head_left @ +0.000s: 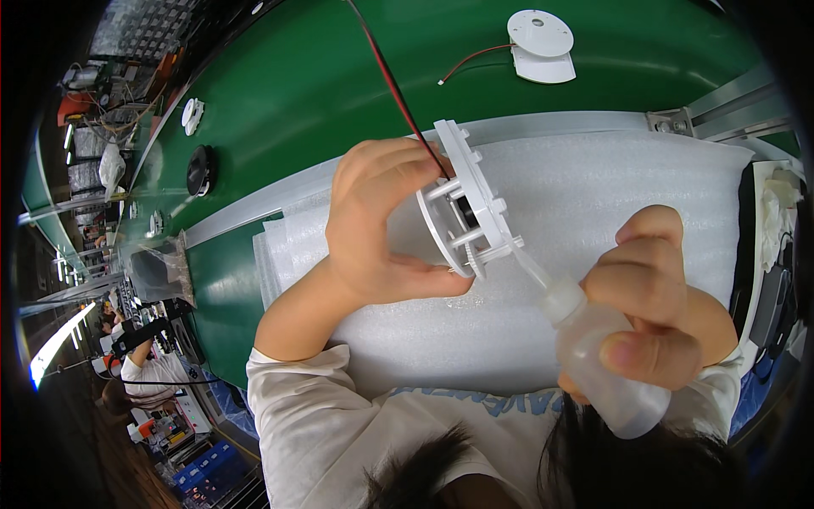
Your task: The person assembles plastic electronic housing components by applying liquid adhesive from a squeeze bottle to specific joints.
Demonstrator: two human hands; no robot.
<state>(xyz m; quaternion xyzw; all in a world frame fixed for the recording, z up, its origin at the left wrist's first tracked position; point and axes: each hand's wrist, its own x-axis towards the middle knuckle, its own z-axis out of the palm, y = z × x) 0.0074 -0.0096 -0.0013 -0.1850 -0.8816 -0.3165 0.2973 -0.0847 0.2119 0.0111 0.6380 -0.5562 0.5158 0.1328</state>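
Both grips are closed on something. Left hand (373,225) wraps around a white plastic assembly (466,199), two round plates joined by short posts, thumb under the near rim and fingers curled over the far side; it holds the part tilted on edge above the white foam sheet (593,204), seemingly so the gap between the plates faces the bottle. A red-and-black wire (392,81) runs from the assembly toward the far edge of the scene. Right hand (657,297) is clamped around a small translucent squeeze bottle (598,360), thumb pressed on its side, the slim nozzle angled up and left so its tip touches the near-right edge of the assembly, by a small toothed piece.

Beyond the foam sheet, the green table (297,85) carries another white round unit (541,42) with its own wire at far right, and a black disc (200,168) with a small white part (192,114) at far left.
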